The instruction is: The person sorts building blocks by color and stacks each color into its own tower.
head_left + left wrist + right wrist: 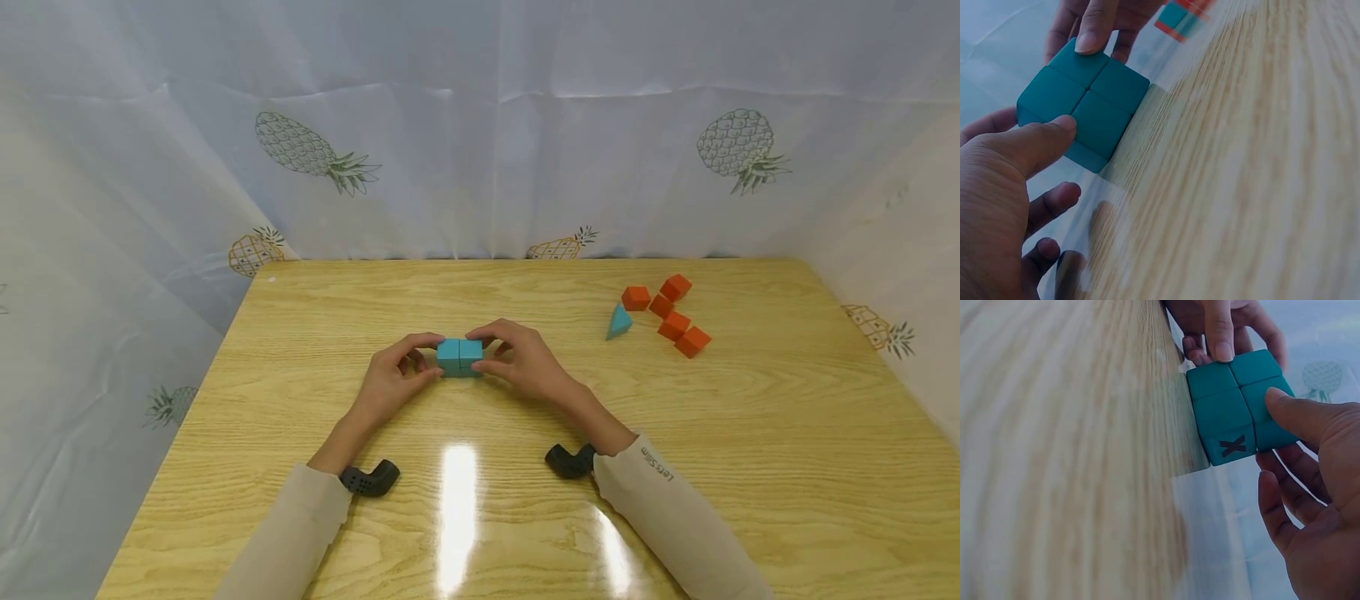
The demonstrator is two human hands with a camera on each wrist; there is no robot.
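Note:
Several teal cubes form a compact block two wide and two high, standing on the wooden table. My left hand (392, 377) pinches the upper left cube (447, 353), thumb on the near face and a finger behind. From the other side, my right hand (527, 360) holds the upper right cube (471, 352) between thumb and fingers. The lower cubes (1107, 122) rest on the table beneath them. In the right wrist view, a dark X marks the side of the lower right cube (1222, 419). The cubes' backs are hidden.
Right of the hands lie several loose orange-red cubes (674, 325) and a teal wedge-shaped block (619, 322). A pale pineapple-print curtain (465, 183) hangs behind and beside the wooden table (525, 533). Black wrist-worn devices (371, 479) sit near both sleeve cuffs.

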